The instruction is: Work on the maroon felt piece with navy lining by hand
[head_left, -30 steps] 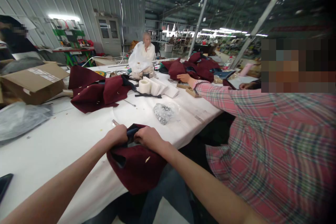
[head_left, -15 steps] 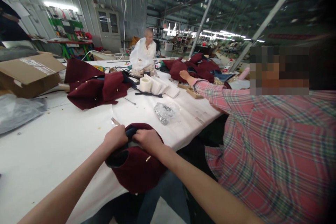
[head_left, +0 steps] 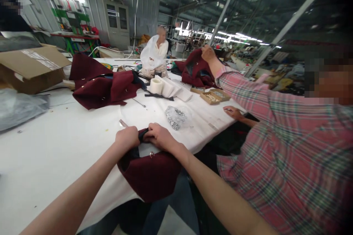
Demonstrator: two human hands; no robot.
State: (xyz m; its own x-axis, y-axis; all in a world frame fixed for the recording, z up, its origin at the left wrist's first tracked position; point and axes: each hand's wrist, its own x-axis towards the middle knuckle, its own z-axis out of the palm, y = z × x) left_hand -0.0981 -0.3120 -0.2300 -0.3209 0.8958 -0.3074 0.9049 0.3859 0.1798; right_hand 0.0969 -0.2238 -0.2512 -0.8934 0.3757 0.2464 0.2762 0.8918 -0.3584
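A dark red fabric piece with a dark blue lining (head_left: 154, 176) hangs over the near edge of the white table (head_left: 82, 136). My left hand (head_left: 127, 137) is closed on its far edge, and my right hand (head_left: 160, 136) pinches the same edge close beside it. A small gold-coloured metal fitting (head_left: 152, 155) shows on the red cloth just below my right hand. The fingertips of both hands are partly hidden by the fold. Beyond my left hand lies a small metallic strip (head_left: 122, 123).
A clear bag of small metal parts (head_left: 175, 117) lies ahead, with white rolls (head_left: 156, 86) behind it. More red pieces (head_left: 106, 90) are heaped left, near a cardboard box (head_left: 33, 68). On my right a co-worker in a plaid shirt (head_left: 264, 128) reaches across near small boxes (head_left: 213, 97).
Both my hands have shifted slightly up and right along with the red piece, whose front now faces me more. The co-worker has raised a red piece from the pile.
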